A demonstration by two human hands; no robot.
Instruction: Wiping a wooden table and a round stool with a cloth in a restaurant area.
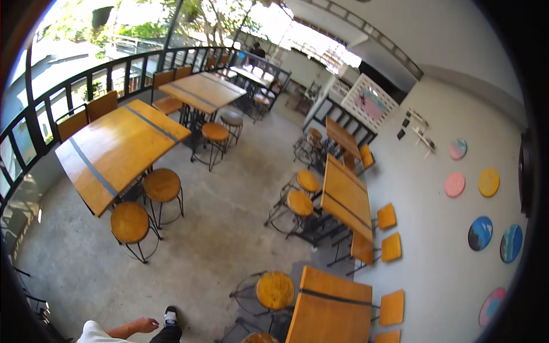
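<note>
My left hand [148,325] is low in the head view, at the end of a bare forearm coming from a white sleeve. Its fingers look loosely curled; a small pale spot shows near them, too small to name. Beside it is a dark shoe with a light front [170,318] on the concrete floor [206,257]. My right hand is out of view. Before me stand wooden tables with dark stripes, one at the left [116,150] and one at the lower right [330,313], with round wooden stools [130,223] on thin metal legs beside them.
More tables [347,197] with stools and wooden chairs [391,246] line the right wall. A dark metal railing [77,92] curves along the left. Round painted discs [489,182] hang on the wall. A white lattice panel [369,103] stands farther back. A person [257,50] is in the distance.
</note>
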